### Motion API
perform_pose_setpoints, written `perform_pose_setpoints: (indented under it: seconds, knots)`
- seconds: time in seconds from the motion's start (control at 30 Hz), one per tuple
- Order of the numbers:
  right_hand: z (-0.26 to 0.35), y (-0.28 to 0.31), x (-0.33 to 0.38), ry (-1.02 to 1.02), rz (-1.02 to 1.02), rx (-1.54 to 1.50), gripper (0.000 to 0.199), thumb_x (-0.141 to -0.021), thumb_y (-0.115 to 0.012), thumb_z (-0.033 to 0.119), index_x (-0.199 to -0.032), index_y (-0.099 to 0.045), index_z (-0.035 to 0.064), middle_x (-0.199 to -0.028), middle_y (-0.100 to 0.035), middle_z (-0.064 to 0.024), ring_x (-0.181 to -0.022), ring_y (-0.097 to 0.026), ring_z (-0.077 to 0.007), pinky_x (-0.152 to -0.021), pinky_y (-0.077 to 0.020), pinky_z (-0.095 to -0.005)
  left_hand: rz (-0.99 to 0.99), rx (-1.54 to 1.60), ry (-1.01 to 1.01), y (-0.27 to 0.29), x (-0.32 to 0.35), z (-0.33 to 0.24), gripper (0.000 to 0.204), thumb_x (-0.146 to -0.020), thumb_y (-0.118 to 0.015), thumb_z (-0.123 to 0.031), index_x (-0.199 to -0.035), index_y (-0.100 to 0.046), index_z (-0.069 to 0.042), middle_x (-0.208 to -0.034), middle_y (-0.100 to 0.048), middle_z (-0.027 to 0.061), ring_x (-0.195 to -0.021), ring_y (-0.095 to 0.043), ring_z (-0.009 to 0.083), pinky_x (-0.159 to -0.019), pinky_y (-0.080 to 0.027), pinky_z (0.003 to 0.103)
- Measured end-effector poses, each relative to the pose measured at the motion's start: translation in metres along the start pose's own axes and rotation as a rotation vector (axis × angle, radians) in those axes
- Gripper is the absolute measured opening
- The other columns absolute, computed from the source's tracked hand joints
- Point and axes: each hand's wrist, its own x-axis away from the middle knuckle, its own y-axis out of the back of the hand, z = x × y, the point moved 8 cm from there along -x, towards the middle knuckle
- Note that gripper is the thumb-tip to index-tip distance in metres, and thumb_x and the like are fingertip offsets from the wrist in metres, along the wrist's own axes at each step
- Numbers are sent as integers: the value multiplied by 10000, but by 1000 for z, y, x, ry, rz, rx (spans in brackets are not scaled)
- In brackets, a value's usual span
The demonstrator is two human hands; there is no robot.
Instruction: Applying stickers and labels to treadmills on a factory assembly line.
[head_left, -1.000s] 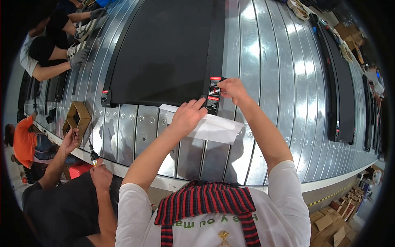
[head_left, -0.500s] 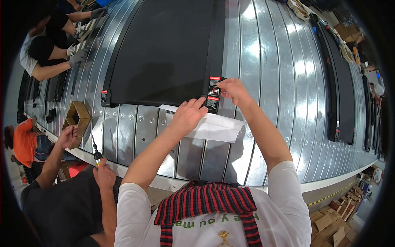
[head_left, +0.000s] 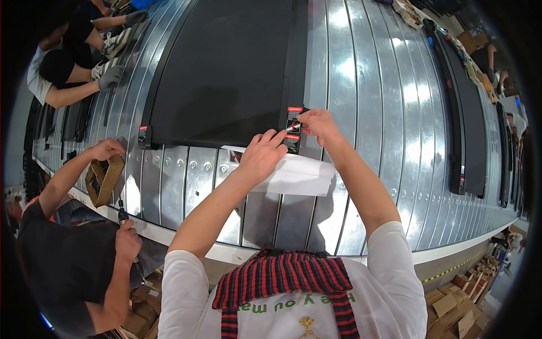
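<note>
A large black flat panel [head_left: 226, 68] lies on the metal-slatted table. At its near right corner, a red, black and white warning label [head_left: 293, 125] sits on the black edge rail [head_left: 295, 68]. My right hand [head_left: 319, 125] pinches at the label's right edge, thumb and index finger together. My left hand [head_left: 262, 156] has its index fingertip against the label's left side. Beneath that hand is a white label sheet [head_left: 305, 178], held by fingers that are partly hidden. Another small label [head_left: 143, 135] is on the panel's near left corner.
At left, a co-worker in black holds a power screwdriver [head_left: 123, 214] and touches an open cardboard box [head_left: 107, 186]. Farther back, a gloved hand [head_left: 110, 77] rests on the table. Another long black panel [head_left: 466, 113] lies at right. Cardboard boxes [head_left: 457, 305] sit on the floor.
My left index finger has shifted slightly right and up onto the label, and the white sheet has moved a little with that hand. The co-worker has leaned left, hand on the box.
</note>
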Motion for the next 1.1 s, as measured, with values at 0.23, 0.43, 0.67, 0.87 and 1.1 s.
perform_pose_setpoints:
  seconds: [0.23,0.43,0.67,0.87,1.1]
  knots:
    - [2,0,-3,28,-38,27,105,-716,-606,70,-728,-572,-28,-615,-531,-57,-548,-506,-137,-478,-408,-261,120,-48,9,-7,-11,2,128,-696,-499,-36,-798,-578,-45,-1176,-462,95,-1078,-396,240,-857,-329,373]
    - [0,0,-8,62,-17,90,109,-703,-606,94,-714,-579,-11,-616,-518,-41,-545,-487,-119,-497,-425,-238,132,-15,8,-7,-14,2,120,-701,-507,-47,-794,-582,-43,-1155,-470,95,-1067,-406,233,-830,-348,365]
    - [-3,3,-10,110,-98,215,105,-690,-594,75,-692,-582,-30,-597,-531,-53,-515,-495,-119,-456,-416,-251,98,1,9,-7,-13,-3,103,-697,-510,-54,-765,-588,-45,-1122,-486,96,-1038,-421,230,-802,-359,358]
    - [-5,5,-21,189,-135,342,107,-678,-589,65,-687,-583,-42,-609,-541,-67,-531,-510,-125,-459,-426,-255,106,7,17,-6,-14,-1,100,-711,-508,-70,-767,-588,-51,-1115,-487,93,-1036,-421,225,-792,-361,354]
    - [-1,6,-21,218,-138,362,107,-672,-595,61,-688,-579,-43,-617,-544,-67,-550,-522,-132,-476,-442,-261,112,9,22,-7,-15,-1,100,-712,-511,-75,-769,-591,-55,-1130,-479,87,-1043,-415,218,-789,-361,348]
